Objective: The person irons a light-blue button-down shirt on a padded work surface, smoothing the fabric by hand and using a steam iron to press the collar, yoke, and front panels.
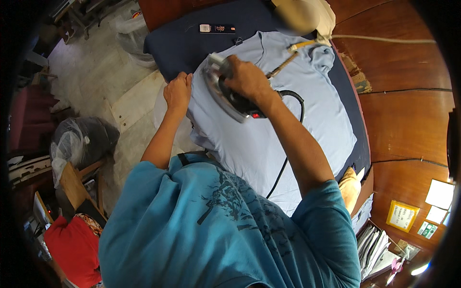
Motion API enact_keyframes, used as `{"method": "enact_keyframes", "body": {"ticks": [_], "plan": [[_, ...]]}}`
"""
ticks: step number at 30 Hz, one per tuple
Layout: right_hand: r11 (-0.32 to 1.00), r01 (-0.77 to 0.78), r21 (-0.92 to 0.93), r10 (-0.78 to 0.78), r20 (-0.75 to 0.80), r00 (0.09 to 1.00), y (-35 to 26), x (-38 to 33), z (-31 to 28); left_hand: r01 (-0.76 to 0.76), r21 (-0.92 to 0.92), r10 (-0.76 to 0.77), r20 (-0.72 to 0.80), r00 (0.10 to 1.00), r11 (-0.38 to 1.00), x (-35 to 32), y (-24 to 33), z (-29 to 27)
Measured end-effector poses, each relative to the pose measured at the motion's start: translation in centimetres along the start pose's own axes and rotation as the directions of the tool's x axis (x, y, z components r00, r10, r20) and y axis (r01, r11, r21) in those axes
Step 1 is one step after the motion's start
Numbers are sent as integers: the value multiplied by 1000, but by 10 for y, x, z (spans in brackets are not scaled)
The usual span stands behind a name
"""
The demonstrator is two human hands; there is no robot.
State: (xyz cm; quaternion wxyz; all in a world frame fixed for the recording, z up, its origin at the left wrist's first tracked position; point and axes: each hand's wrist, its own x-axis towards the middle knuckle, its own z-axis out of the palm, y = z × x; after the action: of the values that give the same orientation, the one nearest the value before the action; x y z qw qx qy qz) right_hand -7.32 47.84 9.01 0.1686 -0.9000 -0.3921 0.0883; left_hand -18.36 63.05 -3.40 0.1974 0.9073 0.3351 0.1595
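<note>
A light blue shirt [307,113] lies spread over the dark blue cover [177,41] of a table in front of me. My right hand [247,79] is wrapped around the handle of a steam iron [223,96], whose soleplate rests along the shirt's left part. A small red light glows at the iron's rear, and a black cord [301,108] loops from it across the cloth. At the shirt's left edge my left hand [178,91] is closed, its fingers gripping the fabric. The iron's sole is hidden against the shirt.
A narrow black box [217,29] lies near the far edge. A yellowish hose [302,44] crosses the shirt's upper part toward a cream cloth [326,17]. Brown wood panelling [403,62] borders the right side. Plastic-wrapped bundles [84,137] and a red cloth [72,249] are at left.
</note>
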Motion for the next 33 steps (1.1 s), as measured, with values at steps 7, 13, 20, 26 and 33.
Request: {"method": "enact_keyframes", "body": {"ticks": [7,13,20,26,33], "plan": [[998,70,-2,-70,-34,997,-2,18,12,41,-120,-25,128,991,992,-5,6,-18],[997,-78,-23,77,-70,995,-16,35,7,158,-195,-127,163,978,968,-7,-6,-14],[996,-50,-69,53,47,997,-31,31,1,186,-216,-156,148,977,959,-5,-11,-6],[999,-9,-50,10,16,1000,-34,34,-1,206,-346,-169,133,977,915,-7,-14,-7],[998,-27,-61,26,-18,999,-35,43,6,211,-295,-194,85,977,932,-34,-13,-8]]}}
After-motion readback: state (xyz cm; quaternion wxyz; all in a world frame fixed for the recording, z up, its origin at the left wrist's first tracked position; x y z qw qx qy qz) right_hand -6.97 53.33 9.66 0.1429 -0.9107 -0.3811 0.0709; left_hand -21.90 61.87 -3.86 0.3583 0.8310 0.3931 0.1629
